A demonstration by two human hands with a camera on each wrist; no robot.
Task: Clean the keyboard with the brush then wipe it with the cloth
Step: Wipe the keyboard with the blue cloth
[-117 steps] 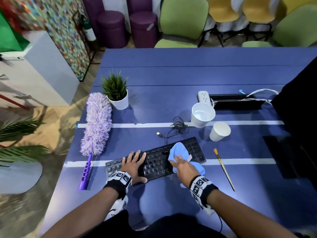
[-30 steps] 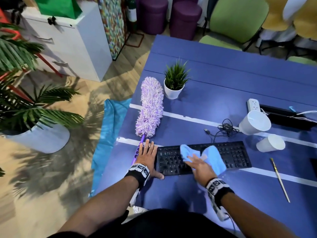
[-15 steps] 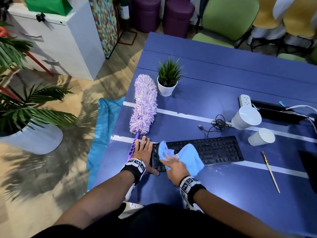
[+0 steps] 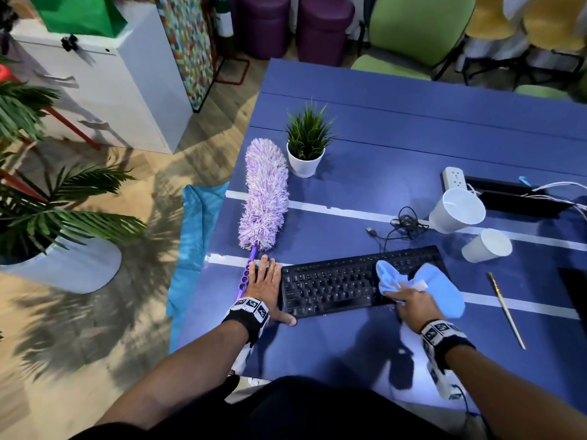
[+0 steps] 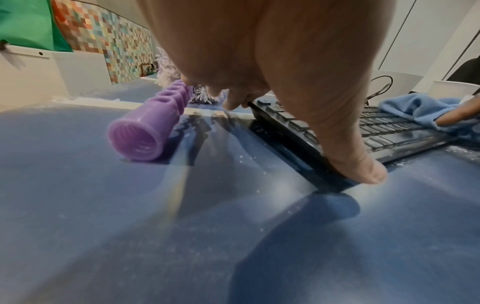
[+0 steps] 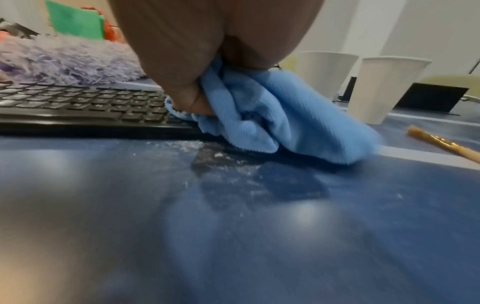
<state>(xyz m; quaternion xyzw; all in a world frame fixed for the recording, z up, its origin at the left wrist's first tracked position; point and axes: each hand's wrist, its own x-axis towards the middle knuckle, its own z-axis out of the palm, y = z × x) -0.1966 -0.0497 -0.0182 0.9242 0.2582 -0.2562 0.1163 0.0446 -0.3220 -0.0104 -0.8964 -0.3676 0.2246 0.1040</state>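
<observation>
Head view: the left hand (image 4: 266,282) is laid flat, fingers straight, against the left end of the black keyboard (image 4: 333,285). The blue cloth (image 4: 440,289) is pressed onto the keys under the right hand (image 4: 413,301), and the brush (image 4: 505,309) is left lying well off to that hand's right.

Left wrist: the thumb (image 5: 358,164) is planted on the keyboard's near corner, a purple duster handle (image 5: 153,123) parked just left.

Right wrist: the cloth (image 6: 272,119) is bunched in curled fingers (image 6: 189,96), white crumbs (image 6: 192,146) scattered just below.
</observation>
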